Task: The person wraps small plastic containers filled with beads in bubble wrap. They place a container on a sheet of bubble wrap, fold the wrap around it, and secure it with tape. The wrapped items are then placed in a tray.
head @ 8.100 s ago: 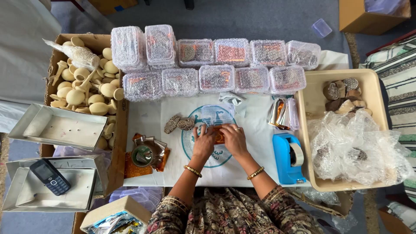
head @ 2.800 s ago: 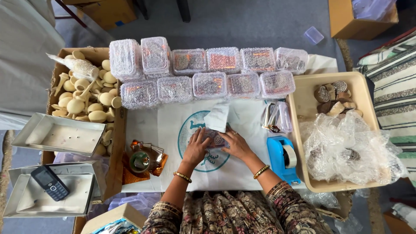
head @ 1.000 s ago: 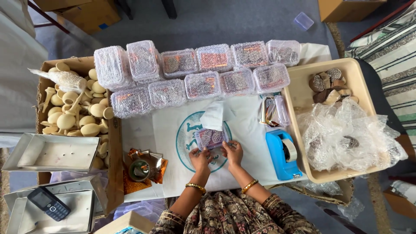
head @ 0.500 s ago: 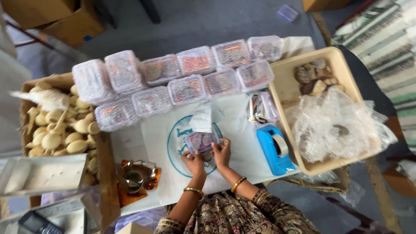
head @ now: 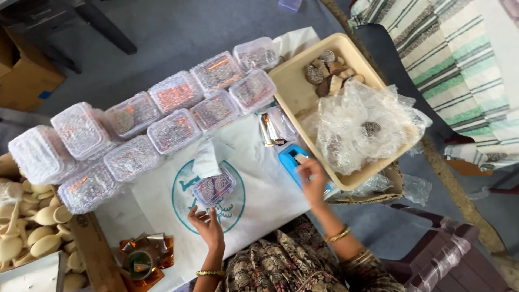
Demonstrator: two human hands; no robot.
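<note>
A small clear plastic box [head: 214,187] with patterned round pieces inside lies on the white sheet with a teal emblem [head: 259,189]. My left hand [head: 205,226] holds the box's near edge with thumb and fingers. My right hand [head: 312,177] is stretched out to the right, its fingertips on the blue tape dispenser [head: 289,158]. That hand is blurred, so its grip does not show. A crumpled white tissue [head: 206,157] lies against the far side of the box.
Two rows of filled clear boxes [head: 173,130] line the far edge. A beige tray [head: 286,75] on the right holds carved wooden blocks [head: 327,70] and bubble wrap [head: 362,121]. Foil sleeves [head: 278,127] lie beside it. Pale wooden handles [head: 32,238] and orange foil [head: 141,259] are at the left.
The view has swung right and tilted. My right hand left the small box and reached to the blue tape dispenser. My left hand stays at the box.
</note>
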